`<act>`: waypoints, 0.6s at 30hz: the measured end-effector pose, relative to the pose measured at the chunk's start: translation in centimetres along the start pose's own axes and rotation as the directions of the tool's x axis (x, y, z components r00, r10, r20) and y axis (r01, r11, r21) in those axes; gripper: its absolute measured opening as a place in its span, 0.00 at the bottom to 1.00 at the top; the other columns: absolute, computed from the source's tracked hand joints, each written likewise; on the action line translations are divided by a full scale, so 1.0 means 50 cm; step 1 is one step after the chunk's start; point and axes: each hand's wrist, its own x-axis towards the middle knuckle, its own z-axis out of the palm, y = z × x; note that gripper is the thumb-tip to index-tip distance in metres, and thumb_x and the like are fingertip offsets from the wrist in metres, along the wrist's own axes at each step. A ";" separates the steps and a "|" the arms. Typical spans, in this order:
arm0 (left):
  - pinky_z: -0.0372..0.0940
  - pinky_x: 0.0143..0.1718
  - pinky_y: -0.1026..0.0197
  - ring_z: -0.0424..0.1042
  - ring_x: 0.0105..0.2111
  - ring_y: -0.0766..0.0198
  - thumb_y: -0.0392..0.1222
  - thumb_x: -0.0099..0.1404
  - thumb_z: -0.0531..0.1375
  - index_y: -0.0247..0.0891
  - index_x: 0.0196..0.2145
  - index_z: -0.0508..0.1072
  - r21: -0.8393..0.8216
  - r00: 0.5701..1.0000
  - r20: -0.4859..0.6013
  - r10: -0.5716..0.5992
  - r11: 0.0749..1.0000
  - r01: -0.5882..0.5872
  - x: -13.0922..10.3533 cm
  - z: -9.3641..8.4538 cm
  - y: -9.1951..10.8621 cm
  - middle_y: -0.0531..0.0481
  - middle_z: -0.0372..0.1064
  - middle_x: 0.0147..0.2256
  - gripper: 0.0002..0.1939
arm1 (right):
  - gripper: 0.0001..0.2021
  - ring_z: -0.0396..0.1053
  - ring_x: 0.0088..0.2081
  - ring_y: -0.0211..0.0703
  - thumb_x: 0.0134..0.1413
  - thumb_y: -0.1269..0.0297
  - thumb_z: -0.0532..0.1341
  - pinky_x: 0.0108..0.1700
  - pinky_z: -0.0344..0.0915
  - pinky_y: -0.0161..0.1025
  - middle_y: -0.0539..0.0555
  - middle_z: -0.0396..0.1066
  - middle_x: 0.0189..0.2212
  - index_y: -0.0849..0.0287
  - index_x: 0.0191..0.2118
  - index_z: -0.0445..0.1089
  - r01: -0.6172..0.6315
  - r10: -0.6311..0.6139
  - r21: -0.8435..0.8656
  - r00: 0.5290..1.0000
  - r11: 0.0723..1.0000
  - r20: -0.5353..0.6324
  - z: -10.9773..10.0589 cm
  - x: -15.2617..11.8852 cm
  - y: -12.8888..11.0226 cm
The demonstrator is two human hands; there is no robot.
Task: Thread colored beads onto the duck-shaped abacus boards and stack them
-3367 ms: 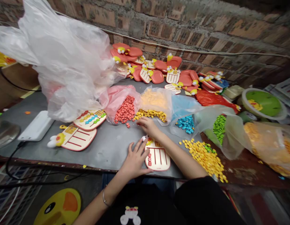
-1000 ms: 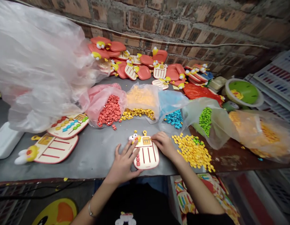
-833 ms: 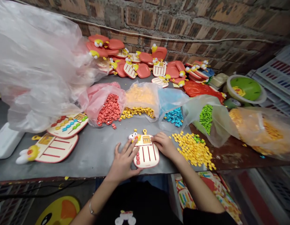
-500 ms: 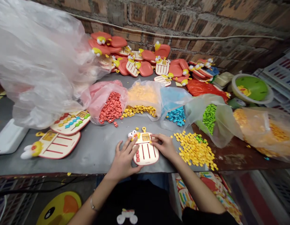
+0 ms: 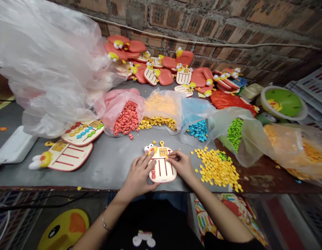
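A cream duck-headed board (image 5: 164, 172) with slots lies face up near the table's front edge, red beads in its left slot. My left hand (image 5: 140, 173) rests on its left side, fingers spread over the duck head's lower part and the thumb at the bottom edge. My right hand (image 5: 181, 163) pinches a small yellow bead (image 5: 166, 157) at the board's upper middle, near the top of the slots. Loose yellow beads (image 5: 218, 168) are heaped just right of my right hand.
Open bags of red beads (image 5: 126, 118), gold beads (image 5: 158, 121), blue beads (image 5: 198, 130) and green beads (image 5: 235, 133) stand behind the board. Two boards (image 5: 72, 156) lie at left beside a white device (image 5: 15, 146). More red-backed boards (image 5: 164, 77) pile by the wall.
The whole view has shifted slightly, so the table things appear further right. Both hands keep nearly the same pose on the board.
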 end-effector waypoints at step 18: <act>0.51 0.60 0.45 0.49 0.65 0.45 0.55 0.55 0.64 0.39 0.57 0.66 0.001 1.000 -0.021 0.003 1.000 -0.003 -0.001 0.003 -0.002 0.41 0.51 0.66 0.34 | 0.27 0.52 0.61 0.65 0.49 0.52 0.66 0.58 0.54 0.66 0.62 0.56 0.62 0.52 0.56 0.68 0.096 -0.138 -0.402 0.988 0.910 -0.076 0.020 -0.108 -0.007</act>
